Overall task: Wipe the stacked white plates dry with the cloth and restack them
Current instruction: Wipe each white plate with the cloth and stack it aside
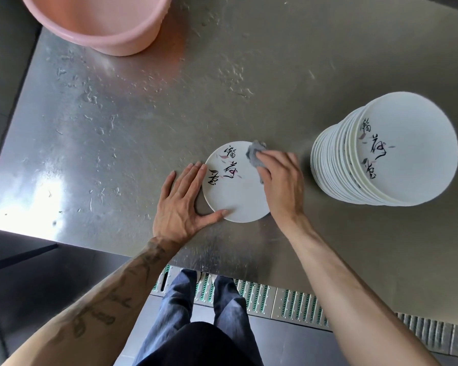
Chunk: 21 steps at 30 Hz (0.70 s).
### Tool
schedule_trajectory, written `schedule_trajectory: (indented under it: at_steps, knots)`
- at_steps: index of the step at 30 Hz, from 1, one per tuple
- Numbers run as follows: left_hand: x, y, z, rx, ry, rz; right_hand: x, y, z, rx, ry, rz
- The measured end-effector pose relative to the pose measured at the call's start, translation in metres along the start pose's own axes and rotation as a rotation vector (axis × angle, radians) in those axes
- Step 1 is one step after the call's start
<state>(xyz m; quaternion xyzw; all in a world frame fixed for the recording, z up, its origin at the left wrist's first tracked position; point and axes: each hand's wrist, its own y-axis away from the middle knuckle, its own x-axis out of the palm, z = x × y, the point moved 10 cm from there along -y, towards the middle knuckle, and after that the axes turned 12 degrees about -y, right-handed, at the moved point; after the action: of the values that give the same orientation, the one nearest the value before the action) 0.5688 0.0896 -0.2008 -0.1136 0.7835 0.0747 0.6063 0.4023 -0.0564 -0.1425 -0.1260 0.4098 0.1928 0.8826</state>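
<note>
A single white plate (238, 196) with black calligraphy lies flat on the steel table (117, 128), near its front edge. My left hand (181, 198) lies flat against the plate's left rim, fingers straight and thumb touching the front rim. My right hand (282, 180) holds a grey cloth (255, 155) and presses it onto the plate's far right part. A tall stack of the same white plates (397, 159) stands to the right, leaning slightly, apart from both hands.
A pink plastic basin (101, 22) sits at the table's far left. Water drops are scattered across the table's left and far parts. The table's front edge runs just behind my wrists, with a floor drain grate (288, 302) and my legs below.
</note>
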Motion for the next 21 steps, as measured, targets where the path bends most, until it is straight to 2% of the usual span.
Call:
schedule_trajectory:
  at_steps: [2,6,10,14,16,19,21]
  knots:
    - [0.0,0.0,0.001,-0.001,-0.002,-0.01,0.016,-0.012,0.016,-0.014,-0.055,0.021]
    - [-0.001,0.0,0.002,0.001,-0.01,-0.041,0.049,-0.011,0.052,-0.184,-0.104,0.225]
    - [0.001,0.0,0.002,0.003,-0.014,-0.033,0.017,-0.015,0.019,-0.049,-0.047,0.093]
    - [0.001,0.0,0.002,0.01,-0.014,-0.02,0.009,0.0,0.009,0.062,0.024,0.064]
    - [0.001,0.001,0.002,0.011,-0.016,-0.022,0.023,-0.007,0.027,0.043,-0.037,0.112]
    - [0.0,0.001,0.004,-0.005,-0.012,-0.031,0.051,-0.018,0.06,-0.094,-0.079,0.277]
    - [0.001,0.0,0.005,-0.01,-0.013,-0.027,0.048,-0.023,0.057,-0.112,-0.048,0.267]
